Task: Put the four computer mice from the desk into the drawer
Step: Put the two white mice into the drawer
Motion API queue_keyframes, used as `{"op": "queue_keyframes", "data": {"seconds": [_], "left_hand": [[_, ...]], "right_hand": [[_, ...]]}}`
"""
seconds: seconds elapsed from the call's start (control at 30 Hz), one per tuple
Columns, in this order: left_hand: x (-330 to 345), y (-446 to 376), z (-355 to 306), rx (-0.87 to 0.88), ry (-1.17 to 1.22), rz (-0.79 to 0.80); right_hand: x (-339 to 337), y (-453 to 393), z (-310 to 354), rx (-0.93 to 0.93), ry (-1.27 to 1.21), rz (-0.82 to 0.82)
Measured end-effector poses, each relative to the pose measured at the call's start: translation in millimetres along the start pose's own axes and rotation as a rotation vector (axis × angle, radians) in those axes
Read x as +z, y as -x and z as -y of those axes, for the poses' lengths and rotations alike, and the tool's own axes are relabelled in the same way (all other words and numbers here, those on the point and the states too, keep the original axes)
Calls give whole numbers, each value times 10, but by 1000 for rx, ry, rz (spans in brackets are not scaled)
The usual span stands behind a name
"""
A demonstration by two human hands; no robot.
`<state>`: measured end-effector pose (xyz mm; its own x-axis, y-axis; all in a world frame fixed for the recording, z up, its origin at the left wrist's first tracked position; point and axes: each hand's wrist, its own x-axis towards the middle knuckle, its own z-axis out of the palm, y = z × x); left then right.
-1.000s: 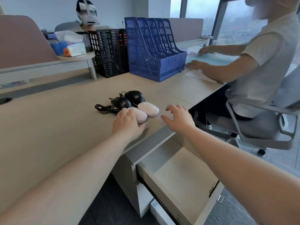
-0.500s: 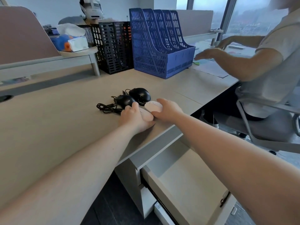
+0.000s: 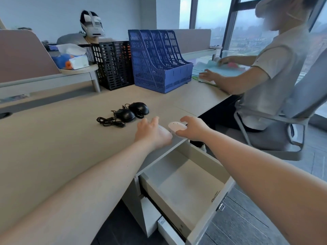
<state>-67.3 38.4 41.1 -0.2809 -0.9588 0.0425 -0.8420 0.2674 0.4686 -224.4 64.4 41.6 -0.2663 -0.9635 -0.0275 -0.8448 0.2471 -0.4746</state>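
Note:
Two black wired mice (image 3: 126, 115) (image 3: 139, 107) lie side by side on the desk (image 3: 53, 138), their cable (image 3: 108, 121) coiled to the left. My left hand (image 3: 152, 134) lies over a white mouse (image 3: 162, 129) near the desk's front edge; only a sliver of it shows. My right hand (image 3: 193, 129) grips a second white mouse (image 3: 177, 126) right beside it, at the desk edge. Below both hands the top drawer (image 3: 208, 161) stands pulled out, with nothing inside.
A blue file rack (image 3: 159, 64) and a black rack (image 3: 115, 64) stand at the back of the desk, a tissue box (image 3: 72, 58) on a shelf to the left. A person (image 3: 272, 71) sits on an office chair (image 3: 292, 121) to the right, handling papers.
Both hands reached the two white mice, closed over them and drew them from beside the black mice toward the desk edge above the drawer. The black mice stayed put.

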Motion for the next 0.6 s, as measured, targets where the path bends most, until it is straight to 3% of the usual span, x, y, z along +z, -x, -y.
{"op": "queue_keyframes", "data": {"seconds": [0.23, 0.6], "left_hand": [[463, 410, -166, 21, -22, 61], [1264, 315, 238, -30, -127, 218]], "right_hand": [[58, 337, -444, 69, 37, 67], [842, 99, -773, 82, 64, 230]]}}
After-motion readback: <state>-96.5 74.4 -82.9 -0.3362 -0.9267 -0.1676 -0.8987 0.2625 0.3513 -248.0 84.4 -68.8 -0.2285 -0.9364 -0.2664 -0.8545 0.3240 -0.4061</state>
